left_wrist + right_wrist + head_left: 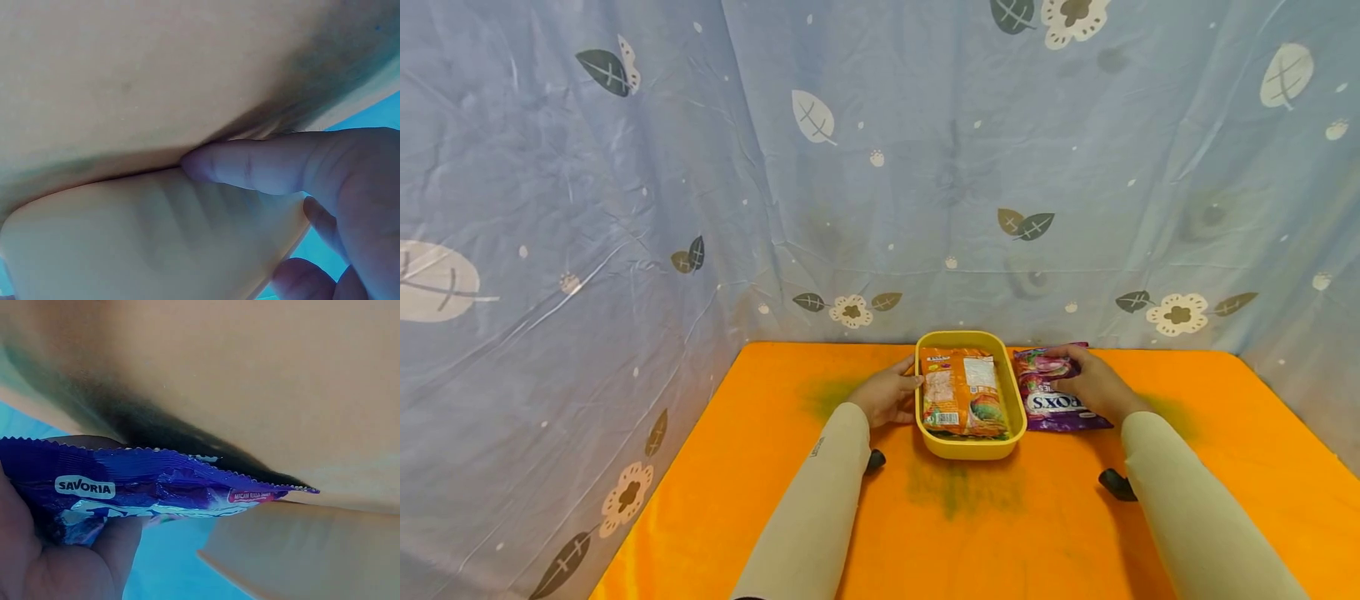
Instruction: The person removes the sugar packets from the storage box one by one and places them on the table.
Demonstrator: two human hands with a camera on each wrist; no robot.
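Observation:
A yellow plastic bin (pixel 973 450) holds an orange snack packet (pixel 951 387) lying flat with its barcode side up. My left hand (pixel 886 395) rests against the bin's left side. In the left wrist view, one straight finger (pixel 250 164) touches the low part of the pale bin wall (pixel 125 237). Just right of the bin, my right hand (pixel 1099 387) grips a purple Fox's candy bag (pixel 1048 400). In the right wrist view, that hand has a digit (pixel 119 547) on the near face of the candy bag (pixel 144 481); the fingers behind it are mostly hidden.
An orange cloth covers the table (pixel 1015 533), with greenish smudges near the bin. A blue patterned curtain (pixel 925 208) stands close behind the bin and along the sides. Black strap ends (pixel 1117 485) stick out by the forearms.

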